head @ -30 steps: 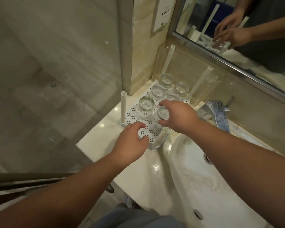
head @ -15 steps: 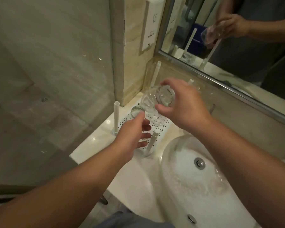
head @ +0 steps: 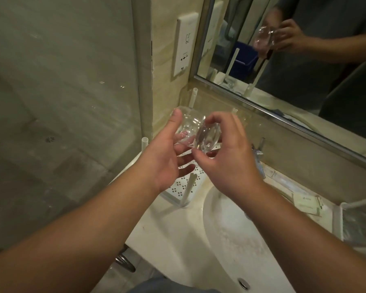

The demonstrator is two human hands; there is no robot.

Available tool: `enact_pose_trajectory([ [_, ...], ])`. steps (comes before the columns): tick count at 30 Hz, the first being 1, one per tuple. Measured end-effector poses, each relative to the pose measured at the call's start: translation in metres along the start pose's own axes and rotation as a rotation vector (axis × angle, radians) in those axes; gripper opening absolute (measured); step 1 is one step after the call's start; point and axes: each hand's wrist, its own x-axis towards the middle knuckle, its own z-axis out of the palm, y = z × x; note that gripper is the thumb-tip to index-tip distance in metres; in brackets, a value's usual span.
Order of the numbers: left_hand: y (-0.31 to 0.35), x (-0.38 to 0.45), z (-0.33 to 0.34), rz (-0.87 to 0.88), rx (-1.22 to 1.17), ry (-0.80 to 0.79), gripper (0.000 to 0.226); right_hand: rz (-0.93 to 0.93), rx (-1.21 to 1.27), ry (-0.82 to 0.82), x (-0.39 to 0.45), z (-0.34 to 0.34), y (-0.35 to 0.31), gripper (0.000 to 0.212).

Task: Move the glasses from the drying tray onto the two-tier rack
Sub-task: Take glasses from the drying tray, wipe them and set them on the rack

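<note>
The glass (head: 193,132) lies on its side above the perforated tray (head: 183,185), thick base toward the right hand (head: 226,149), which pinches it, while the left hand (head: 167,157), fingers loosely curled, cups its body.

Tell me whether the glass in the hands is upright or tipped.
Tipped on its side: the glass shows its thick base toward the camera, pinched by the right hand, its mouth toward the left hand.

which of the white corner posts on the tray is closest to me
The post at the perforated tray's sink-side front corner, just below the left hand; the others stand further back.
</note>
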Motion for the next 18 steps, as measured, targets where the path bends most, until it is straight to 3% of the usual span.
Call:
enact_pose_trajectory([
  [4,0.005,-0.006,0.005,0.002,-0.051,0.035,0.074,0.04,0.012,-0.015,-0.007,0.001,0.001,0.063],
  [8,0.004,-0.008,0.009,0.115,-0.002,0.129,0.061,0.151,-0.009,-0.116,-0.007,-0.004,0.001,0.096],
  [12,0.003,-0.012,0.014,0.212,0.058,0.125,0.075,0.231,-0.047,-0.162,-0.007,-0.007,0.004,0.119],
  [16,-0.003,-0.014,0.021,0.322,0.161,0.119,0.084,0.234,-0.02,-0.14,-0.013,-0.009,0.009,0.123],
  [18,-0.007,-0.014,0.024,0.381,0.181,0.097,0.075,0.182,-0.022,-0.121,-0.016,-0.011,0.01,0.118],
])
